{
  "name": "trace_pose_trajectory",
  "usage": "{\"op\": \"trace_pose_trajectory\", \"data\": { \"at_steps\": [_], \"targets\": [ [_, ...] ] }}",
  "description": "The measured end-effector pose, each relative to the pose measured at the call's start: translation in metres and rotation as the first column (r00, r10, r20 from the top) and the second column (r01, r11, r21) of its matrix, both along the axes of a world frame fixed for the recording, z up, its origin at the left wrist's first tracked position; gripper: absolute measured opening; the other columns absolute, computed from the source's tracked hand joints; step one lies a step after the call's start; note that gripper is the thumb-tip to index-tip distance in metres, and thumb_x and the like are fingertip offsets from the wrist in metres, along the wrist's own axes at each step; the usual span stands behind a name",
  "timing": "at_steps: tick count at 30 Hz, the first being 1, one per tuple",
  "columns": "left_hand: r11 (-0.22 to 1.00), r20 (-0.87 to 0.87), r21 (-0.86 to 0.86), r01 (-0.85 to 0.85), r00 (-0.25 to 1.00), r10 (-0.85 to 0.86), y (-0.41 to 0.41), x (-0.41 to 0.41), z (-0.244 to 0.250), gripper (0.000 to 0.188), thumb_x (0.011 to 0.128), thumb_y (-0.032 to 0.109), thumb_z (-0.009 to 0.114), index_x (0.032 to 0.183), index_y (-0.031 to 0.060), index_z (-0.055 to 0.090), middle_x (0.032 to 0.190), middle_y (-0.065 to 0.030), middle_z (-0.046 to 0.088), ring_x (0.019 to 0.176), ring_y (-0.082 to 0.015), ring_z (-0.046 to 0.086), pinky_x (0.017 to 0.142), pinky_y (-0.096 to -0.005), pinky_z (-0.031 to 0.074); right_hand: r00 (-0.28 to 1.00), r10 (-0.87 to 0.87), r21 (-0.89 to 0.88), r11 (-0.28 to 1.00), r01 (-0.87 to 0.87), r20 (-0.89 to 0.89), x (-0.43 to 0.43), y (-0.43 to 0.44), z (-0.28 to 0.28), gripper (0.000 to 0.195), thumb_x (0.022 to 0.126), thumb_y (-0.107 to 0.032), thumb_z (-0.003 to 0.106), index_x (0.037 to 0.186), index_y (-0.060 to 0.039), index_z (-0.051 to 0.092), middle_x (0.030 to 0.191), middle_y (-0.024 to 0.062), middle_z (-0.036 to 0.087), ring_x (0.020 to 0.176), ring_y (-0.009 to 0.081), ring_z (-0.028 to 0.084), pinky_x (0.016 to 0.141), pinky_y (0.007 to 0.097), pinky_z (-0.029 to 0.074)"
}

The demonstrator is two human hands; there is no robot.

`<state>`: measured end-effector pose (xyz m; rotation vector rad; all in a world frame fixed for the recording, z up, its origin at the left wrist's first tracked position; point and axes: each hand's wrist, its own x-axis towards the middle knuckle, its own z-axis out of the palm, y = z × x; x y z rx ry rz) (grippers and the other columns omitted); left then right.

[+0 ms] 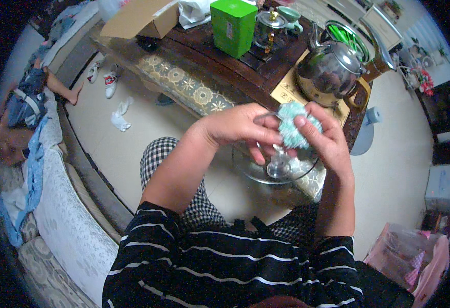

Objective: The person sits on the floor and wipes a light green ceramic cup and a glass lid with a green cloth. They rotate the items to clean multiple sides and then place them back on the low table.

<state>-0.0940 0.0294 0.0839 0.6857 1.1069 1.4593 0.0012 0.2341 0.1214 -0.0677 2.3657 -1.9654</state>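
A fluffy mint-green cloth point(296, 133) is bunched in my right hand point(327, 134), its thumb pressed on top. My left hand point(244, 129) is curled around a clear glass lid point(254, 177), beside the cloth. The round rim of the lid curves below my fingers, and a rounded glass knob point(279, 167) shows near its middle. My fingers and the cloth hide part of the glass. Both hands are in front of me, over the near edge of a dark wooden table point(259, 75) with a flower-patterned runner point(204, 94).
A glass kettle point(329, 71) with dark contents sits on a light base point(286, 92) close beyond my right hand. Farther back stand a green plastic bin point(234, 29), a glass teapot point(269, 32) and a cardboard box point(140, 19). Someone's bare leg point(63, 86) shows by the sofa point(71, 196).
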Motion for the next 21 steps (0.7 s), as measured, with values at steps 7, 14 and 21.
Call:
{"op": "trace_pose_trajectory", "data": {
  "at_steps": [7, 14, 21],
  "targets": [
    [0.942, 0.240, 0.239, -0.234, 0.955, 0.176, -0.004, -0.019, 0.002, 0.060, 0.095, 0.028, 0.057, 0.137, -0.0118, 0.041, 0.126, -0.0268, 0.059, 0.097, -0.0306, 0.070, 0.069, -0.0367, 0.064, 0.933, -0.358, -0.403, 0.849, 0.341, 0.036, -0.005, -0.012, 0.001, 0.033, 0.099, -0.031, 0.055, 0.116, -0.0026, 0.060, 0.103, 0.0028, 0.064, 0.093, 0.0106, 0.059, 0.085, 0.0256, 0.046],
    [0.812, 0.513, 0.401, -0.423, 0.838, 0.184, 0.001, -0.031, -0.009, 0.054, 0.101, 0.024, 0.045, 0.144, -0.0051, 0.033, 0.142, -0.0240, 0.046, 0.113, -0.0403, 0.061, 0.079, -0.0428, 0.062, 0.854, -0.520, -0.546, 0.716, 0.435, 0.000, -0.002, -0.030, -0.011, 0.035, 0.103, -0.032, 0.048, 0.120, -0.0024, 0.056, 0.108, 0.0052, 0.062, 0.097, 0.0127, 0.058, 0.089, 0.0286, 0.045],
    [0.724, 0.514, 0.459, -0.515, 0.819, 0.256, 0.017, -0.015, -0.001, 0.052, 0.102, 0.026, 0.043, 0.146, -0.0003, 0.033, 0.143, -0.0229, 0.046, 0.116, -0.0392, 0.060, 0.083, -0.0451, 0.061, 0.848, -0.518, -0.443, 0.790, 0.423, -0.114, 0.001, -0.020, -0.001, 0.036, 0.102, -0.032, 0.050, 0.123, -0.0029, 0.055, 0.112, 0.0063, 0.062, 0.100, 0.0135, 0.060, 0.089, 0.0292, 0.047]
  ]
}}
